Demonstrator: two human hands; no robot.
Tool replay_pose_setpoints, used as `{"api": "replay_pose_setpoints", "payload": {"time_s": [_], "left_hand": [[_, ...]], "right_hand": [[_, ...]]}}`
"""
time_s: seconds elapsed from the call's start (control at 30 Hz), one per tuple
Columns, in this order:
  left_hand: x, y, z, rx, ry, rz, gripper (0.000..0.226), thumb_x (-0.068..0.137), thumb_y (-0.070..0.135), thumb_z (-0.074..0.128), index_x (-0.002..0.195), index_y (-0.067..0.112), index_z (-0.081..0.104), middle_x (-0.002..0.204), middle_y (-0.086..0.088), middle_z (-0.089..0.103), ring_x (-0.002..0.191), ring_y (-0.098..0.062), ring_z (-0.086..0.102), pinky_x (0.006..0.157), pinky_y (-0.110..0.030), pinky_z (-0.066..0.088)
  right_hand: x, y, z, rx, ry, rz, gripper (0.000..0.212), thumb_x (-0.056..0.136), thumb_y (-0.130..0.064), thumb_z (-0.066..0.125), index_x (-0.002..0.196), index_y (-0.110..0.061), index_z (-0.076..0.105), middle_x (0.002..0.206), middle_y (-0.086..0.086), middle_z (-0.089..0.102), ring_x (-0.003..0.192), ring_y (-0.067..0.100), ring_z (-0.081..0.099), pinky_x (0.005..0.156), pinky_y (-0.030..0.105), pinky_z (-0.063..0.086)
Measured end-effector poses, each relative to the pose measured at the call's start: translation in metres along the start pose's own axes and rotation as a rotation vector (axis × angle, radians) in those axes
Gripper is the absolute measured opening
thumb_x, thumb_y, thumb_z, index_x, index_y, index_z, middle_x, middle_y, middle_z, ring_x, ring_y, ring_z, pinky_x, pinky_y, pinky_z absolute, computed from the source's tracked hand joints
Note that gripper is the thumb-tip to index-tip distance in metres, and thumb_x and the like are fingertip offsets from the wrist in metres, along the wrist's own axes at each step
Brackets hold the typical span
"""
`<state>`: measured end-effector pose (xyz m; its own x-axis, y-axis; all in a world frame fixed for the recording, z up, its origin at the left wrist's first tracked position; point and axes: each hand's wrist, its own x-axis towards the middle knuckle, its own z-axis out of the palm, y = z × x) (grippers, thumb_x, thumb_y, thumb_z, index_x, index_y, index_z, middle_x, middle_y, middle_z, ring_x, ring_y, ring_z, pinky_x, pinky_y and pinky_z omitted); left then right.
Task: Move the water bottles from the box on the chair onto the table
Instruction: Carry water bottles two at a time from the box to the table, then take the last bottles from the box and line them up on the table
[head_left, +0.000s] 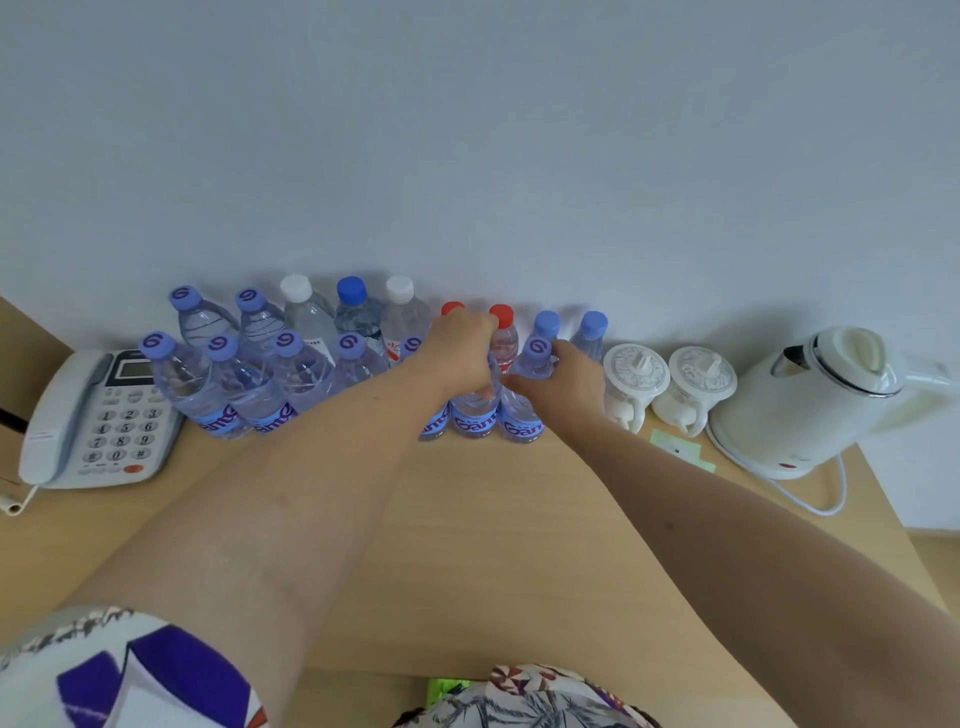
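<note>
Several clear water bottles stand in two rows against the wall on the wooden table, most with purple caps. My left hand grips the top of one front-row bottle with a blue label; its cap is hidden under my fingers. My right hand holds the neighbouring bottle around its shoulder, its purple cap showing above my fingers. Both bottles stand upright on the table. Behind them are red-capped bottles and blue-capped ones. The box and chair are out of view.
A white desk phone lies at the left. Two white lidded cups and a white electric kettle with its cord stand at the right. A green paper slip lies by the cups.
</note>
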<state>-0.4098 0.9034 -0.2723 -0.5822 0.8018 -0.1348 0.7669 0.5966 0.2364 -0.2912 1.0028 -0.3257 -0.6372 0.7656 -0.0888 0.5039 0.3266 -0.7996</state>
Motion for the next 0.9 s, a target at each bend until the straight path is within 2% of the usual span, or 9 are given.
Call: {"api": "replay_pose_setpoints", "payload": {"time_s": [0.1,0.27,0.33,0.4,0.47,0.53,0.6,0.67,0.9], "left_hand": [[0.001,-0.002,0.000,0.028,0.018,0.050,0.037,0.075,0.016,0.085,0.101,0.009,0.059,0.089,-0.010,0.061,0.079,-0.025,0.058,0.058,-0.030,0.038],[0.004,-0.003,0.001,0.060,0.004,0.101,0.044,0.071,0.013,0.086,0.100,0.012,0.053,0.087,-0.006,0.060,0.078,-0.023,0.058,0.059,-0.032,0.042],[0.003,-0.003,0.000,0.083,0.007,0.116,0.051,0.069,0.015,0.086,0.102,0.016,0.046,0.091,-0.006,0.058,0.083,-0.025,0.056,0.063,-0.036,0.045],[0.000,-0.003,-0.002,0.081,0.012,0.118,0.055,0.066,0.020,0.086,0.107,0.016,0.050,0.100,-0.005,0.061,0.092,-0.028,0.057,0.073,-0.039,0.052],[-0.005,0.002,-0.005,0.053,0.025,0.123,0.057,0.062,0.025,0.087,0.110,0.020,0.057,0.106,-0.002,0.061,0.097,-0.027,0.057,0.079,-0.040,0.054],[-0.009,0.016,-0.009,0.066,0.056,0.165,0.062,0.060,0.031,0.088,0.114,0.022,0.059,0.111,-0.002,0.056,0.102,-0.026,0.055,0.077,-0.037,0.049],[-0.014,0.041,-0.014,0.115,0.095,0.214,0.069,0.062,0.035,0.086,0.124,0.024,0.056,0.119,-0.003,0.053,0.112,-0.028,0.051,0.079,-0.037,0.045],[-0.019,0.077,-0.016,0.146,0.113,0.264,0.076,0.063,0.039,0.084,0.131,0.026,0.054,0.126,-0.003,0.051,0.120,-0.028,0.047,0.088,-0.041,0.045],[-0.062,0.260,0.022,0.152,0.060,0.532,0.074,0.074,0.040,0.073,0.142,0.031,0.046,0.143,-0.002,0.045,0.132,-0.027,0.039,0.098,-0.040,0.042]], "right_hand": [[-0.005,-0.002,0.002,0.006,0.036,0.003,0.044,0.070,-0.043,0.084,0.102,-0.023,0.061,0.087,-0.011,0.065,0.078,0.008,0.059,0.060,0.022,0.038],[-0.012,-0.005,-0.008,-0.026,-0.003,0.025,0.033,0.073,-0.042,0.082,0.086,-0.032,0.054,0.078,-0.013,0.060,0.073,0.006,0.058,0.058,0.023,0.038],[-0.019,0.000,-0.013,-0.078,-0.027,0.035,0.038,0.074,-0.040,0.081,0.102,-0.030,0.058,0.083,-0.012,0.060,0.078,0.014,0.059,0.058,0.024,0.039],[-0.029,0.008,-0.022,-0.146,-0.021,0.039,0.058,0.076,-0.040,0.080,0.127,-0.026,0.055,0.100,-0.005,0.064,0.087,0.018,0.057,0.062,0.026,0.043],[-0.039,0.016,-0.037,-0.192,0.006,0.048,0.075,0.076,-0.046,0.080,0.140,-0.023,0.049,0.121,0.003,0.063,0.104,0.023,0.060,0.080,0.036,0.051],[-0.048,0.025,-0.055,-0.211,0.031,0.056,0.080,0.076,-0.050,0.080,0.143,-0.022,0.047,0.131,0.006,0.059,0.119,0.027,0.057,0.092,0.042,0.051],[-0.059,0.034,-0.076,-0.268,0.055,0.062,0.084,0.076,-0.052,0.079,0.147,-0.021,0.044,0.138,0.010,0.054,0.125,0.030,0.053,0.096,0.040,0.046],[-0.073,0.043,-0.101,-0.337,0.082,0.067,0.087,0.076,-0.054,0.079,0.148,-0.023,0.041,0.140,0.011,0.051,0.128,0.031,0.048,0.098,0.039,0.042],[-0.161,0.120,-0.232,-0.484,0.237,0.177,0.088,0.078,-0.057,0.075,0.151,-0.030,0.033,0.148,0.001,0.041,0.133,0.029,0.037,0.101,0.043,0.040]]}}
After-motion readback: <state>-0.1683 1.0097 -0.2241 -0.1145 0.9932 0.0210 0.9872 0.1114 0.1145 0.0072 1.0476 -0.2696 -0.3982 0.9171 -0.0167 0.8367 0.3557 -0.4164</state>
